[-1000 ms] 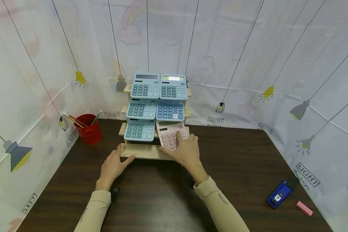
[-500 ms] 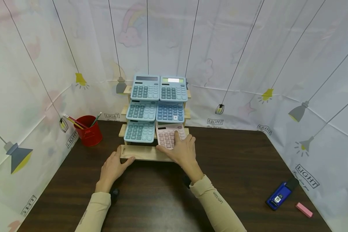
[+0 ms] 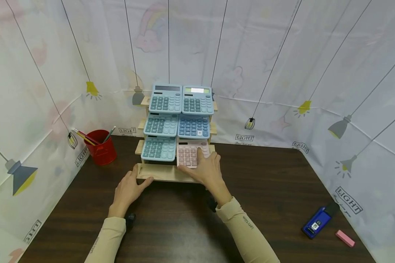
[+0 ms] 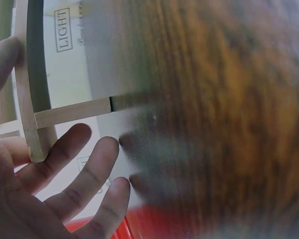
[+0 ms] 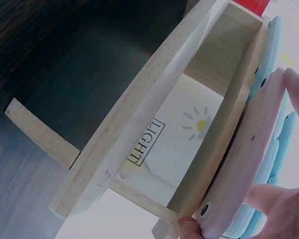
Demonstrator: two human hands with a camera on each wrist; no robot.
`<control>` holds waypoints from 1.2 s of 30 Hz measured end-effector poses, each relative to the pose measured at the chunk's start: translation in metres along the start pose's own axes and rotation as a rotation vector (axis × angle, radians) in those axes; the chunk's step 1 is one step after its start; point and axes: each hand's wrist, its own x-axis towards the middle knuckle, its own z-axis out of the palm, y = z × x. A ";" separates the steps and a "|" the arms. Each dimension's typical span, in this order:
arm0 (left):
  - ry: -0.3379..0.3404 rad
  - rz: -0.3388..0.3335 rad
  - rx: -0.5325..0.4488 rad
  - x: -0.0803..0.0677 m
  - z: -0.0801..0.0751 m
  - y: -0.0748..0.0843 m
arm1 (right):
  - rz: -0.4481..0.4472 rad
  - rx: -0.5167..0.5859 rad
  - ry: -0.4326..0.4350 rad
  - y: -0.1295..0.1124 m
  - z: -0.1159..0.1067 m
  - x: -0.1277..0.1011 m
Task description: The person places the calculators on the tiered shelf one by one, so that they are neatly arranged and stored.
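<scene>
A tiered wooden rack [image 3: 161, 173] holds light blue calculators, among them the lowest left one [image 3: 158, 148], and a deeper blue calculator [image 3: 193, 126]. My right hand [image 3: 208, 170] grips a pink calculator [image 3: 188, 153] on the third tier, thumb at its lower left corner, index finger over its keys. In the right wrist view the pink calculator [image 5: 249, 154] shows its side and underside, lying along the shelf's edge. At the bottom tier, my left hand [image 3: 127, 189] grips the rack's left end. The left wrist view shows fingers around the wooden corner [image 4: 38, 144].
A red bucket [image 3: 104, 153] with pencils stands left of the rack. At the right lie a blue stapler-like object [image 3: 317, 222] and a pink eraser-like block [image 3: 345, 238]. A printed curtain [image 3: 266, 54] rises behind the dark wooden table [image 3: 171, 226].
The pink calculator has turned from a slant to straight beside the light blue one. My right hand has moved slightly left with it; my left hand has stayed put.
</scene>
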 end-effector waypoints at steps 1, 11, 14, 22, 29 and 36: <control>-0.001 -0.002 0.001 0.000 0.000 0.000 | -0.004 -0.007 0.005 0.000 0.000 0.001; -0.014 -0.019 0.003 0.000 0.000 -0.001 | -0.008 -0.156 0.045 -0.007 0.003 0.011; -0.019 -0.024 0.001 0.000 0.000 0.000 | -0.007 -0.191 0.060 -0.007 0.004 0.014; -0.024 -0.030 0.008 0.001 0.001 0.000 | 0.003 -0.246 0.082 -0.007 0.005 0.017; -0.017 -0.024 0.008 0.002 0.002 0.000 | -0.003 -0.231 0.063 -0.002 0.003 0.012; -0.005 -0.011 0.013 0.001 0.001 0.000 | -0.021 -0.168 0.065 0.018 -0.009 -0.006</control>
